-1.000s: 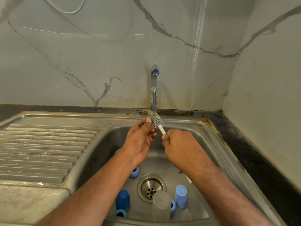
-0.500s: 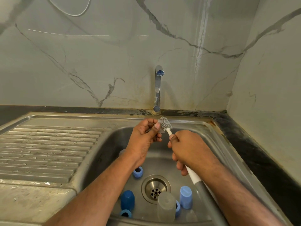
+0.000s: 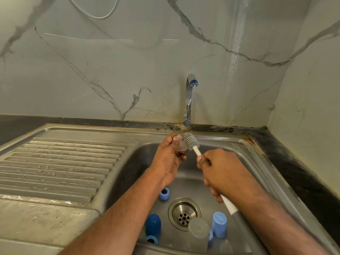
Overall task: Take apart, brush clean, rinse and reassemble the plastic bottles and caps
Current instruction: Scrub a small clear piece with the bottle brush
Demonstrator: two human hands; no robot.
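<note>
Over the steel sink (image 3: 239, 150), my left hand (image 3: 170, 159) pinches a small clear plastic piece (image 3: 180, 144) between thumb and fingers. My right hand (image 3: 222, 172) grips the white handle of a bottle brush (image 3: 189, 141); its grey bristle head touches the clear piece from the right. On the sink floor lie a light blue ring cap (image 3: 164, 193), a dark blue cap (image 3: 153, 225), another light blue ring (image 3: 152, 239), a clear bottle (image 3: 198, 234) and a light blue bottle (image 3: 219, 224).
A chrome tap (image 3: 189, 96) stands behind the basin, with no water running. The drain (image 3: 184, 213) sits mid-basin. A ribbed drainboard (image 3: 60, 166) lies to the left, a dark counter edge (image 3: 294, 166) to the right, and marble walls behind and at the right.
Both hands stayed under the tap. The brush head shifted slightly against the clear piece, and my left thumb now shows more of that piece. My view has moved a little.
</note>
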